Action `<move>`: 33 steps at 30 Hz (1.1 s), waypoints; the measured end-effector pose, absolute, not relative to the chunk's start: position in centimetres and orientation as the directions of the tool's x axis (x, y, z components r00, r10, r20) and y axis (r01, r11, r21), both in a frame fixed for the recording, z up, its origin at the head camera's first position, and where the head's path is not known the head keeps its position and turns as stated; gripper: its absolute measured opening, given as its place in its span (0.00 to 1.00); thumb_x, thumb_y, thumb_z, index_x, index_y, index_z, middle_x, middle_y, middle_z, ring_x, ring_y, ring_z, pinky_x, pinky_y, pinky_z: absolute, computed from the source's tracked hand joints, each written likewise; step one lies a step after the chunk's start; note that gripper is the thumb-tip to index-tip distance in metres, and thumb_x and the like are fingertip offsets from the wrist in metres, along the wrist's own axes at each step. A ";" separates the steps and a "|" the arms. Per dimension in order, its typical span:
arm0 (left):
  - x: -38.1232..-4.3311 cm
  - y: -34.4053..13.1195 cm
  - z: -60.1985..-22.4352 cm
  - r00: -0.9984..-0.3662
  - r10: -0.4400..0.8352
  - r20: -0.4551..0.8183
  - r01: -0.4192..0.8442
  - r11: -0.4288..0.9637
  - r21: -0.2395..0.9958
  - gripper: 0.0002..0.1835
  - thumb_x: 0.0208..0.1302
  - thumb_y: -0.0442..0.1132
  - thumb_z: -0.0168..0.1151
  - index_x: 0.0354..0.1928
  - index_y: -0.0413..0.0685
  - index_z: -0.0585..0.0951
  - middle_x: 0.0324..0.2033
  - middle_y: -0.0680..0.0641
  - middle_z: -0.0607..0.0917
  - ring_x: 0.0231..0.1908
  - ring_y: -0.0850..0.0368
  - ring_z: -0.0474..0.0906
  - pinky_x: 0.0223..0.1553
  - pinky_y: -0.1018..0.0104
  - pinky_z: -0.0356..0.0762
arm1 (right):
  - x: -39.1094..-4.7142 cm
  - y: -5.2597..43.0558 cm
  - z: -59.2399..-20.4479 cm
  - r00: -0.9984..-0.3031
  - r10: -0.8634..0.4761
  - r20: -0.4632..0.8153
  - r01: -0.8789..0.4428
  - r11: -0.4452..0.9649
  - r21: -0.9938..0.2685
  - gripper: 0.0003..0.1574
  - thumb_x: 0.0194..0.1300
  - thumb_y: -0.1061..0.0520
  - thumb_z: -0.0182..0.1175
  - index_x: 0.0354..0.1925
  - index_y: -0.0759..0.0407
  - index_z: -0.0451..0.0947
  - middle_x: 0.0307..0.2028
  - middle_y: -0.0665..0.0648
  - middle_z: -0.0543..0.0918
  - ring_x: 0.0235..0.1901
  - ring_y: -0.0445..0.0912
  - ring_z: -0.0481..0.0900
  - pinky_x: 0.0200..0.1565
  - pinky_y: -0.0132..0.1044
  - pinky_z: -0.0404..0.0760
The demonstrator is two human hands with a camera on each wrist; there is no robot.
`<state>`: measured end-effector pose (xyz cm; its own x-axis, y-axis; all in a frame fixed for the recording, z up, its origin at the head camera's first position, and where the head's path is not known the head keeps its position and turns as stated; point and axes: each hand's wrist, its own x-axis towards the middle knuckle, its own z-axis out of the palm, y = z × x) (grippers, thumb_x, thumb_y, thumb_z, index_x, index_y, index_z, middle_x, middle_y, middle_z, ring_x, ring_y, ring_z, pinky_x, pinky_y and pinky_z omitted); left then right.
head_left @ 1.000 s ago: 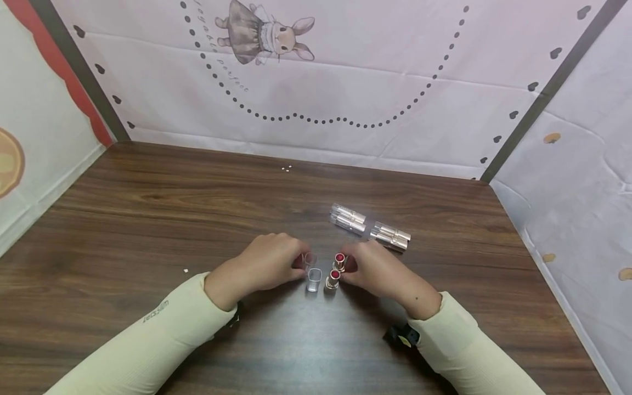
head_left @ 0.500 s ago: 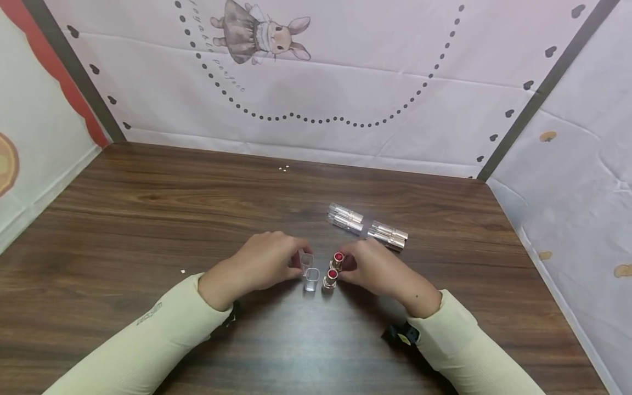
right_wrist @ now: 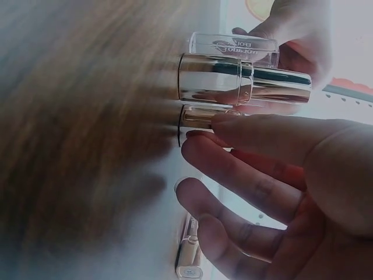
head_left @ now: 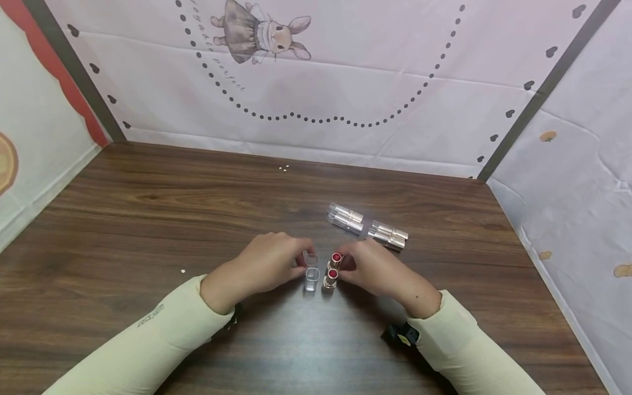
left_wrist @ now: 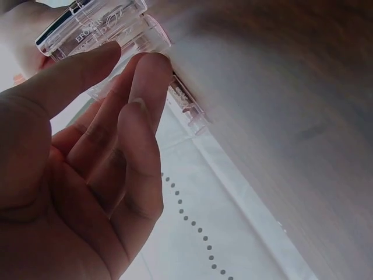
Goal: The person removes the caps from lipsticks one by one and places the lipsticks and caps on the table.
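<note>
Two uncapped lipsticks with red bullets stand upright, one behind the other. My right hand (head_left: 372,266) pinches the far lipstick (head_left: 336,259) between thumb and forefinger, low on its gold base. The near lipstick (right_wrist: 210,79) is just in front of it, its shiny gold case in full sight in the right wrist view. To their left are two clear lipstick caps, open ends up. My left hand (head_left: 266,262) holds the far cap (head_left: 312,260) by its left side, with thumb and forefinger. The near cap (head_left: 310,284) stands in front, lettering on its wall.
Behind my right hand lie several capped lipsticks in two pairs, one pair (head_left: 345,218) farther left and the other pair (head_left: 388,236) close to my knuckles. Small white bits (head_left: 283,168) lie toward the back of the wooden table (head_left: 148,208). Printed cloth (head_left: 355,82) walls three sides.
Over the last half second, my left hand has shifted the far cap slightly right, and the far lipstick in my right hand has edged left. The near cap and near lipstick stay in place.
</note>
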<state>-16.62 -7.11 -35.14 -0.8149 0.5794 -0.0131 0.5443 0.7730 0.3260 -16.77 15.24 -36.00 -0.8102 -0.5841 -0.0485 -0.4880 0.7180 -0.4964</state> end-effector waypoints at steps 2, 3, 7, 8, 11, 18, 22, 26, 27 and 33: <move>-16.6 -7.0 -35.1 -0.815 0.580 -0.012 0.546 0.774 0.322 0.13 0.59 0.41 0.73 0.46 0.54 0.84 0.30 0.59 0.88 0.32 0.64 0.83 0.33 0.62 0.79 | -16.8 15.2 -36.0 -0.816 -0.576 -0.054 -0.481 0.727 -0.489 0.05 0.60 0.60 0.70 0.33 0.50 0.83 0.28 0.44 0.87 0.32 0.34 0.83 0.38 0.33 0.80; -16.6 -7.0 -35.1 -0.815 0.579 -0.012 0.546 0.775 0.320 0.13 0.59 0.41 0.73 0.46 0.54 0.84 0.30 0.59 0.88 0.32 0.64 0.83 0.33 0.62 0.79 | -16.8 15.2 -36.0 -0.817 -0.574 -0.056 -0.480 0.731 -0.485 0.05 0.60 0.60 0.70 0.33 0.50 0.83 0.29 0.44 0.87 0.32 0.34 0.83 0.38 0.34 0.80; -16.6 -6.9 -35.1 -0.815 0.579 -0.011 0.547 0.776 0.313 0.13 0.58 0.41 0.74 0.46 0.55 0.84 0.29 0.59 0.88 0.31 0.64 0.82 0.32 0.62 0.78 | -16.7 15.2 -35.9 -0.816 -0.576 -0.055 -0.484 0.732 -0.480 0.06 0.60 0.61 0.69 0.34 0.51 0.83 0.30 0.46 0.88 0.33 0.35 0.84 0.39 0.33 0.81; -16.6 -6.9 -35.1 -0.815 0.579 -0.009 0.548 0.776 0.312 0.13 0.58 0.41 0.74 0.45 0.55 0.84 0.29 0.59 0.88 0.31 0.65 0.82 0.31 0.62 0.78 | -16.7 15.2 -35.8 -0.814 -0.578 -0.053 -0.487 0.730 -0.479 0.06 0.60 0.61 0.69 0.34 0.51 0.82 0.29 0.46 0.88 0.33 0.35 0.84 0.38 0.33 0.81; -16.5 -6.9 -35.1 -0.814 0.581 0.002 0.554 0.775 0.304 0.13 0.58 0.41 0.74 0.45 0.56 0.84 0.29 0.60 0.88 0.31 0.64 0.83 0.31 0.62 0.78 | -16.7 15.2 -35.9 -0.810 -0.585 -0.046 -0.495 0.724 -0.480 0.05 0.60 0.61 0.69 0.34 0.52 0.82 0.29 0.47 0.88 0.32 0.35 0.84 0.38 0.32 0.81; -16.5 -6.8 -35.1 -0.810 0.587 -0.001 0.560 0.773 0.298 0.13 0.58 0.42 0.74 0.45 0.57 0.84 0.31 0.59 0.89 0.33 0.63 0.85 0.31 0.60 0.79 | -16.7 15.2 -36.0 -0.810 -0.585 -0.037 -0.503 0.726 -0.470 0.05 0.60 0.61 0.69 0.33 0.52 0.82 0.29 0.47 0.88 0.32 0.35 0.84 0.36 0.31 0.80; -16.6 -6.8 -35.3 -0.812 0.584 -0.009 0.557 0.780 0.285 0.13 0.58 0.42 0.75 0.44 0.57 0.85 0.32 0.58 0.89 0.34 0.62 0.85 0.31 0.61 0.79 | -16.7 15.3 -36.1 -0.808 -0.589 -0.026 -0.513 0.724 -0.462 0.06 0.60 0.60 0.70 0.34 0.51 0.82 0.29 0.46 0.87 0.31 0.34 0.83 0.36 0.30 0.80; -16.6 -6.9 -35.4 -0.814 0.580 -0.017 0.554 0.785 0.277 0.13 0.57 0.43 0.75 0.45 0.57 0.85 0.32 0.58 0.89 0.34 0.62 0.85 0.31 0.61 0.79 | -16.7 15.3 -36.1 -0.806 -0.592 -0.017 -0.523 0.725 -0.448 0.05 0.60 0.59 0.70 0.33 0.51 0.82 0.28 0.45 0.86 0.30 0.32 0.81 0.35 0.30 0.79; -16.6 -6.9 -35.4 -0.815 0.580 -0.018 0.553 0.786 0.277 0.13 0.57 0.43 0.75 0.45 0.57 0.85 0.33 0.58 0.89 0.34 0.62 0.85 0.30 0.61 0.79 | -16.7 15.2 -36.1 -0.805 -0.592 -0.016 -0.525 0.726 -0.445 0.05 0.60 0.59 0.70 0.33 0.51 0.82 0.28 0.45 0.86 0.30 0.32 0.81 0.35 0.30 0.79; -16.5 -7.0 -35.4 -0.818 0.575 -0.017 0.548 0.789 0.279 0.13 0.57 0.42 0.75 0.45 0.57 0.85 0.32 0.58 0.89 0.32 0.62 0.84 0.30 0.61 0.78 | -16.7 15.3 -36.0 -0.803 -0.594 -0.043 -0.518 0.733 -0.441 0.06 0.60 0.59 0.71 0.33 0.50 0.82 0.28 0.46 0.86 0.30 0.34 0.82 0.35 0.32 0.79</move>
<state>-16.47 -6.96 -35.40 -0.8183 0.5745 -0.0167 0.5480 0.7887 0.2786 -16.66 15.35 -36.05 -0.8034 -0.5939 -0.0431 -0.5181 0.7329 -0.4410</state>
